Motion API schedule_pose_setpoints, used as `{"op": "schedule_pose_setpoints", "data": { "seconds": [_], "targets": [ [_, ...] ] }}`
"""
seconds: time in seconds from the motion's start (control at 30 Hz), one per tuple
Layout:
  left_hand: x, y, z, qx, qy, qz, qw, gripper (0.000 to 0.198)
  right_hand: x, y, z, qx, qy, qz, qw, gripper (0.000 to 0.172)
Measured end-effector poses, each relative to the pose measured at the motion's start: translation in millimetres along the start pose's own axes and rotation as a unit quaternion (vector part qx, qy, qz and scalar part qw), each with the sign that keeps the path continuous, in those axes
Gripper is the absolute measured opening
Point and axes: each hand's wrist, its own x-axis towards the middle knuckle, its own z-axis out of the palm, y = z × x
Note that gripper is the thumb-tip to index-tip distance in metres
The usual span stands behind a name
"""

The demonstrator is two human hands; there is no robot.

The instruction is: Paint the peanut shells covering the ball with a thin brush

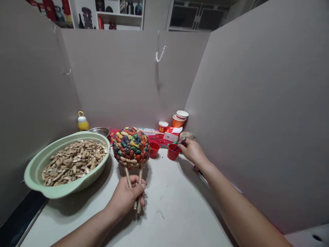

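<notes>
At table centre: our left hand (127,197) is clenched round the two twine-wrapped stems (139,178), thumb across the front. It holds them upright; whether their lower ends touch the table (177,209) we cannot tell.
Ball: the ball (131,147) sits on top of the stems, straight above our left hand. It is a round mass covered in painted shells of red, blue, green, yellow and orange, and it stands between the colander and the two red cups.
Right hand: our right hand (192,151) is stretched out to the back right. It pinches a thin blue tool (180,143) between thumb and fingers, and the tool's tip points left over the right cup (173,152).
Cups: the left cup (154,150) stands just beside the ball, and the right cup is near it but apart.
Colander: a pale green colander (77,187) at our left holds a heap of plain shells (74,159). Its rim comes close to the ball.
Back row: a yellow bottle (83,121), a steel bowl (100,131), a small printed cup (162,126), a stack of paper cups (180,119) and a red-and-white box (171,134) line the rear.
Walls: grey panels (123,79) close us in on three sides.
</notes>
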Motion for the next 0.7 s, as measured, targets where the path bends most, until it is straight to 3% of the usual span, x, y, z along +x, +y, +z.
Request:
{"op": "schedule_pose_setpoints", "data": {
  "seconds": [0.27,0.7],
  "targets": [
    [-1.0,-2.2,-0.6,-0.006,-0.011,0.011,1.0,0.036,-15.9,6.2,-11.3,0.13,0.082,0.038,0.987,0.04],
    [-3.6,-0.5,1.1,-0.01,-0.017,0.003,1.0,0.039,-57.8,-6.7,-24.5,0.306,0.158,0.165,0.924,0.037]
  ]
}}
